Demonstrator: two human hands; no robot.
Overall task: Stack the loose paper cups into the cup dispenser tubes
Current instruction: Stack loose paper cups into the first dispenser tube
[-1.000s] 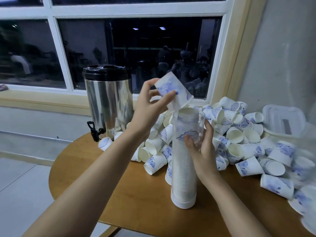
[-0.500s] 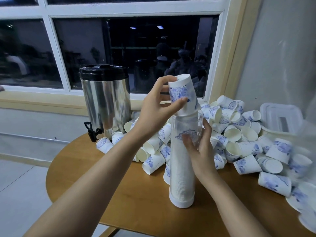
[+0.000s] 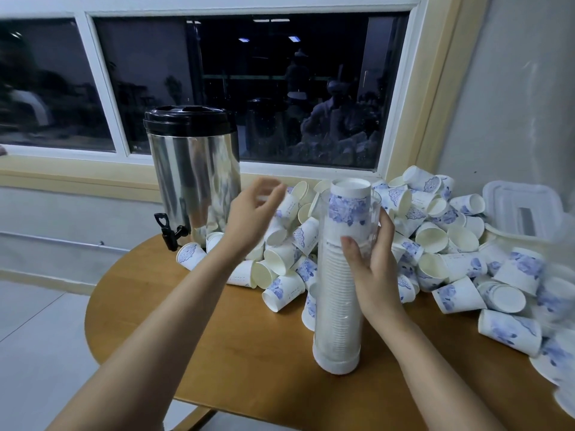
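Observation:
A clear plastic dispenser tube (image 3: 337,309) stands upright on the round wooden table (image 3: 249,362), packed with nested white cups. The top cup (image 3: 350,206), white with a blue flower print, sits upside down in the tube's mouth and sticks out above the rim. My right hand (image 3: 371,259) grips the tube's upper part from the right. My left hand (image 3: 252,213) hovers left of the tube top, fingers loose and blurred, holding nothing. A big heap of loose paper cups (image 3: 435,241) lies behind and to the right of the tube.
A steel drink urn (image 3: 193,178) with a black lid and black tap stands at the back left by the window. A white plastic lidded box (image 3: 525,209) sits at the far right against the wall. Loose cups spread to the table's right edge.
My left hand set the cup it held into the tube's mouth, let go and drew away to the left. My right hand kept its grip on the tube.

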